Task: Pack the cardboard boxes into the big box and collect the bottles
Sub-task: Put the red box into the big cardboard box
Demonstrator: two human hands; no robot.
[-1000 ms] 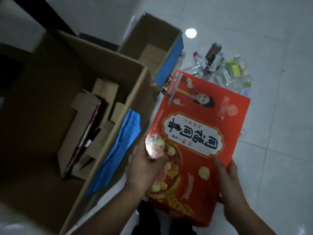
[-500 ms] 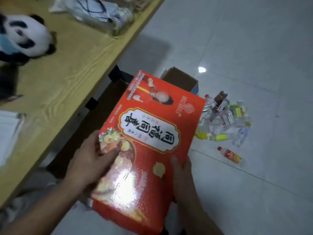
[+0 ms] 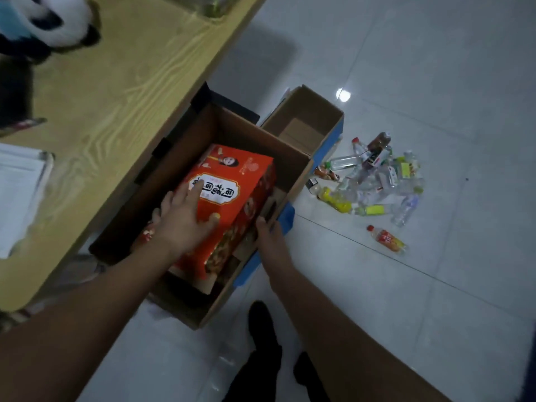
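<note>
**Pale tiled floor (image 3: 435,285), wooden table (image 3: 116,97), one red box (image 3: 232,192) inside the big box (image 3: 293,181)**

At your far left, the table carries one panda toy (image 3: 49,21), cut off by the top edge. It also carries one stack of white papers (image 3: 17,192), cut off by the left edge. A clear wrapped thing at the top edge is too cropped to name.

On the floor, hard against the table's edge, the big box stands open, its left wall lost in shadow. The one red box lies tilted inside it. It rests on brown cardboard pieces that it mostly hides, so you cannot count them.

Your left hand (image 3: 182,219) lies on the red box's printed top face, fingers spread wide and straight, thumb pressed on the same face. Your right hand (image 3: 269,236) is at the big box's right wall, by a blue strip. Its fingertips dip inside the rim beside the red box and are hidden. I cannot tell whether they grip the wall, the red box or nothing.

Beyond the big box, at its far corner, one smaller box (image 3: 304,123) stands open, blue on its right side. Below your arms, two dark shoes (image 3: 261,323) show.

Further right on the floor lies one heap of bottles (image 3: 374,181), clear and yellow ones tangled together and too blurred to count. One orange bottle (image 3: 387,239) lies apart, just nearer to you than the heap. One bright spot of reflected light (image 3: 343,95) sits on the tiles beyond the smaller box.
</note>
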